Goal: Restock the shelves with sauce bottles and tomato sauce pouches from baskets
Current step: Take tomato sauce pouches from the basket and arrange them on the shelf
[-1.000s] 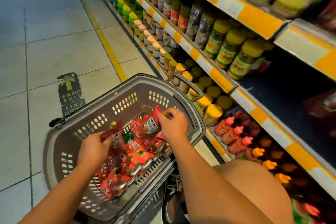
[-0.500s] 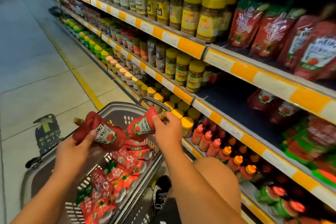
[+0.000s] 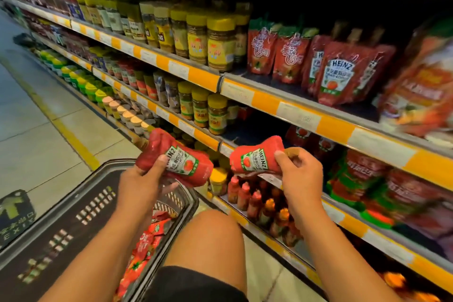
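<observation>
Tomato sauce pouches, two of them, being held up in front of the shelves, above the basket and just ahead of a bare knee.

Standing all around: yellow-lidded jars crowding the upper shelf, more jars lining the shelf below, small red sauce bottles with red and orange caps filling the lower shelf near the right forearm. Upright Heinz pouches already sitting on the upper shelf to the right, beside other red pouches with green tops. Green and red packs blurring at the far right of the lower shelves. Nothing blocking the way between the held pouches and the shelf front. Floor tiles and a yellow line running along the aisle, an exit sticker lying at the left edge.

Grey basket resting low on the left, still carrying a heap of red pouches against its near wall, partly hidden behind the left forearm.

Left hand gripping the left pouch from below, thumb pressing on its label, fingers curling underneath, pouch lying tilted with its spout end toward the aisle. Right hand pinching the right pouch at its edge between thumb and curled fingers, label reading upside down. Both grips closed on their pouches, pouches apart from each other.
</observation>
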Available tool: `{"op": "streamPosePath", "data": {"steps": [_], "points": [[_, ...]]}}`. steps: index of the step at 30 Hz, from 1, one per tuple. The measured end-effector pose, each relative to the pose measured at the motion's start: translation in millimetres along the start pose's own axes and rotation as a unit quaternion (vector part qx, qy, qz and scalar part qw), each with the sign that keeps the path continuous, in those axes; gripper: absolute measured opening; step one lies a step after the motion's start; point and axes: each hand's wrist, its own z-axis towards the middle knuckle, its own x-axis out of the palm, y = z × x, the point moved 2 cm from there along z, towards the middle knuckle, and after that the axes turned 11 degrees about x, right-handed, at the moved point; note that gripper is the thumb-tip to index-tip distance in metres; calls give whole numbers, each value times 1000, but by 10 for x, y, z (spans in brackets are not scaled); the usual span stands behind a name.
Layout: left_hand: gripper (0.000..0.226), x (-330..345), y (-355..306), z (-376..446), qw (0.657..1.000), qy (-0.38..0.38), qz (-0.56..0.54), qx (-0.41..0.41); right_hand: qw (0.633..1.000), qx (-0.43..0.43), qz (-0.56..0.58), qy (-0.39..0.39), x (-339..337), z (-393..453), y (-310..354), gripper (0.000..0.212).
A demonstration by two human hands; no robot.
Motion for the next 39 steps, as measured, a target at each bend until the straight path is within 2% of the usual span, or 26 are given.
{"op": "streamPosePath", "data": {"steps": [7,13,17,21,23,26,30,34,37,39], "points": [[14,1103,303,-8,995,57,-34,-77,995,11,26,-93,-647,322,-45,16],[13,1826,437,23,987,64,-83,-126,990,27,21,-139,-876,478,-133,34],[14,2134,528,109,985,58,-93,-130,985,51,21,-161,-945,533,-119,54],[14,2363,613,161,985,81,-77,-128,987,38,-12,-154,-869,548,-111,56],[20,2469,643,203,987,99,-60,-114,986,32,-41,-156,-831,573,-128,54],[11,2591,695,282,987,139,-24,-71,985,33,-71,-156,-800,628,-147,53],[3,2708,788,380,983,183,12,-14,982,46,-90,-162,-759,692,-134,62],[10,2873,837,400,970,235,40,41,984,56,-98,-140,-637,732,-128,71],[11,3008,870,423,959,268,39,79,985,56,-107,-127,-561,769,-189,58],[14,3065,910,469,960,267,29,83,984,52,-109,-127,-542,808,-247,36]]}}
